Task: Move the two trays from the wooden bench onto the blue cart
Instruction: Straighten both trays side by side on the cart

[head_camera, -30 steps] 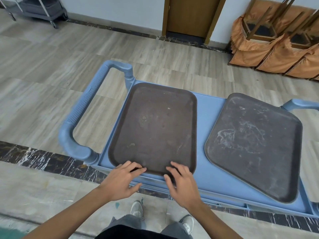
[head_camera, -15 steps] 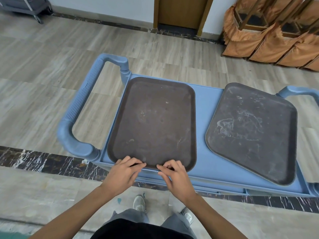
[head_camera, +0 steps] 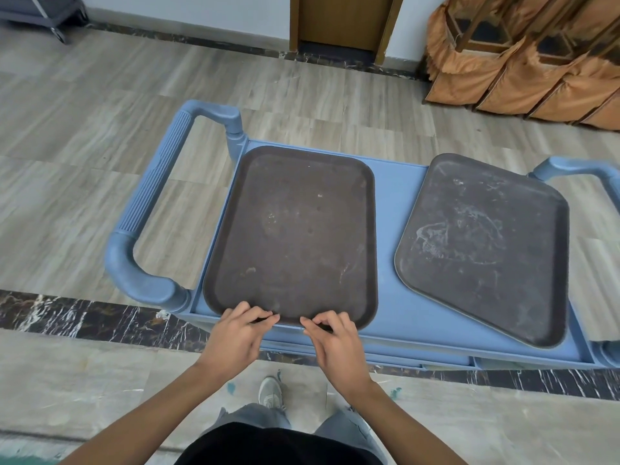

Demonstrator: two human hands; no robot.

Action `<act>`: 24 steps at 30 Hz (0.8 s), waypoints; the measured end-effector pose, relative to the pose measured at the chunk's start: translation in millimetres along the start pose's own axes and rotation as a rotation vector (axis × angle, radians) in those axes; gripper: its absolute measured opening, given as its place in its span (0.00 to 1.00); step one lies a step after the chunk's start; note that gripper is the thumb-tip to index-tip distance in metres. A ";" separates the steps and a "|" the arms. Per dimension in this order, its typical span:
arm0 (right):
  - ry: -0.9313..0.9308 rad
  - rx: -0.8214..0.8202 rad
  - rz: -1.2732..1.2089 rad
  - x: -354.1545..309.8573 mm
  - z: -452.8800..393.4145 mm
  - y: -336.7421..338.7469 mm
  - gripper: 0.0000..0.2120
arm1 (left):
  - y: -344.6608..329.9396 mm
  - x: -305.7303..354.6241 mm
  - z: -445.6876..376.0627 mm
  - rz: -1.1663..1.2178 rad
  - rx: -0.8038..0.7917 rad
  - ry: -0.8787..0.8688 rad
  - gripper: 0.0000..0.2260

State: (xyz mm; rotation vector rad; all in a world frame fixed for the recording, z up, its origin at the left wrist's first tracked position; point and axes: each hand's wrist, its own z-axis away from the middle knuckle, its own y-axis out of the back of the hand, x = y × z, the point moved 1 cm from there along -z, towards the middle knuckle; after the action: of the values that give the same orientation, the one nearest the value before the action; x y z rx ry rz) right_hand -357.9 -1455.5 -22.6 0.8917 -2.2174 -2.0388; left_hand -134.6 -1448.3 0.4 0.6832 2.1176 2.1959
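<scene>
Two dark brown trays lie flat on the top of the blue cart (head_camera: 396,229). The left tray (head_camera: 295,229) sits square to the cart. The right tray (head_camera: 486,243) is turned at an angle. My left hand (head_camera: 235,340) and my right hand (head_camera: 339,347) are side by side at the left tray's near rim. Their bent fingertips rest on that rim and almost meet; neither hand lifts the tray. The wooden bench is out of view.
The cart has a ribbed blue handle (head_camera: 151,209) at the left end and another handle (head_camera: 590,176) at the right. Stacked chairs with orange covers (head_camera: 523,62) stand at the back right beside a wooden door (head_camera: 342,18). A grey cart (head_camera: 43,11) is at the far left.
Both hands have slid back from the left tray's surface to its near rim and drawn closer together, fingers more curled. The view has shifted slightly; the trays have not moved.
</scene>
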 end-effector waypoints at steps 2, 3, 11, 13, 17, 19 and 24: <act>0.003 0.001 -0.002 -1.7 0.1 0.9 0.15 | -1.5 0.0 -0.5 0.002 0.012 0.007 0.21; 0.002 0.002 0.000 -2.0 -0.2 1.4 0.15 | -2.0 -0.1 -0.6 0.007 0.020 0.011 0.20; 0.013 -0.025 -0.062 2.5 -1.3 6.2 0.12 | 0.9 8.5 -7.4 0.071 -0.010 0.106 0.17; -0.002 -0.013 -0.093 8.3 -1.1 11.4 0.12 | 3.7 12.0 -16.0 0.052 -0.058 0.109 0.17; -0.068 0.048 -0.077 36.2 5.3 27.3 0.14 | 6.5 26.3 -47.1 0.047 -0.068 0.037 0.15; -0.126 0.081 -0.055 57.9 9.2 39.4 0.13 | 6.8 41.3 -67.6 0.079 -0.063 -0.002 0.16; -0.336 0.182 0.016 133.7 21.0 83.7 0.14 | -2.6 90.7 -130.6 0.158 -0.062 -0.103 0.16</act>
State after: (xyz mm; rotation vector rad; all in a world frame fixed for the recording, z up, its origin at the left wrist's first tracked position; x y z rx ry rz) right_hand -511.4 -1490.2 1.6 0.5677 -2.6030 -2.1429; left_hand -258.8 -1544.1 26.5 0.9670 2.0012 2.2377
